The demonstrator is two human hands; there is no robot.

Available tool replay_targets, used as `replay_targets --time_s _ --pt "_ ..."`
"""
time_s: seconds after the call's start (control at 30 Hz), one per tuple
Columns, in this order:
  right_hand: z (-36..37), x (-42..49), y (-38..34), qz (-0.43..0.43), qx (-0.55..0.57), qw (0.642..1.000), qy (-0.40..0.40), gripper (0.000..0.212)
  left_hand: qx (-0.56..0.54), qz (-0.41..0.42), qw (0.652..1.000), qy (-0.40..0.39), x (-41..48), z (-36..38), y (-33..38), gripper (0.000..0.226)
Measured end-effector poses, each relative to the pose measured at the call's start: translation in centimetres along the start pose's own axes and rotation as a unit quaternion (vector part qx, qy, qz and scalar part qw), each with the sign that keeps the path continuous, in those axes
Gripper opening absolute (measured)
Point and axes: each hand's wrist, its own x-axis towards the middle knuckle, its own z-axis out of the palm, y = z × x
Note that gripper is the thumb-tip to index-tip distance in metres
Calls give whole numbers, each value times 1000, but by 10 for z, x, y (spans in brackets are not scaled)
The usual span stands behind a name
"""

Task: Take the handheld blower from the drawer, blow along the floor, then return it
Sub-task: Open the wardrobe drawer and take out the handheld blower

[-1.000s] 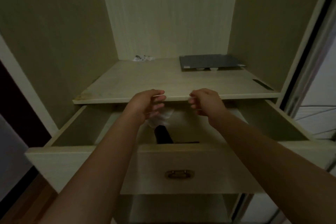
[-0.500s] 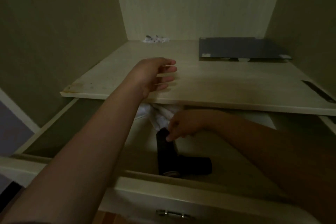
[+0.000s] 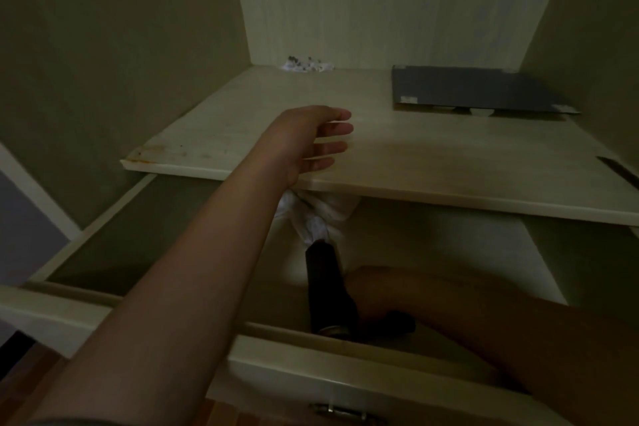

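Note:
The black handheld blower [image 3: 326, 290] lies inside the open pale wooden drawer [image 3: 145, 313], its tube pointing toward the back. My right hand [image 3: 375, 294] is down in the drawer, wrapped around the blower's handle near the front wall. My left hand [image 3: 311, 140] hovers over the front edge of the shelf [image 3: 432, 162] above, fingers spread, holding nothing. The fingers of my right hand are hidden in shadow behind the blower.
A white crumpled cloth or bag [image 3: 314, 214] lies in the drawer behind the blower. A dark flat panel [image 3: 473, 90] and a small crumpled white scrap [image 3: 306, 65] rest at the back of the shelf. The shelf overhangs the drawer's rear half. A metal pull [image 3: 340, 411] sits on the drawer front.
My right hand has slid from the blower's tube tip down to its handle near the drawer front. The view has tipped closer. My left hand stays over the shelf edge.

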Motion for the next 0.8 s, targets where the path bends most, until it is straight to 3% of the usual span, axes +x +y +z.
replay_targets --time_s 0.1,0.53,0.6,0.7,0.8 --pt "2 -1 3 9 18 999 40 47 -3 -8 1000 0 -4 0 0 19" --pt "-26 -22 -11 -59 -6 998 34 45 16 -16 1000 4 -13 5 0 20" --pt "-36 -30 -12 -73 23 995 63 44 19 -18 1000 10 -16 6 2 20" --pt "-52 -42 -12 -92 116 986 81 26 21 -17 999 25 -23 6 5 21" --pt "-66 -54 -16 -107 188 969 118 30 13 -5 999 37 -32 3 7 21"
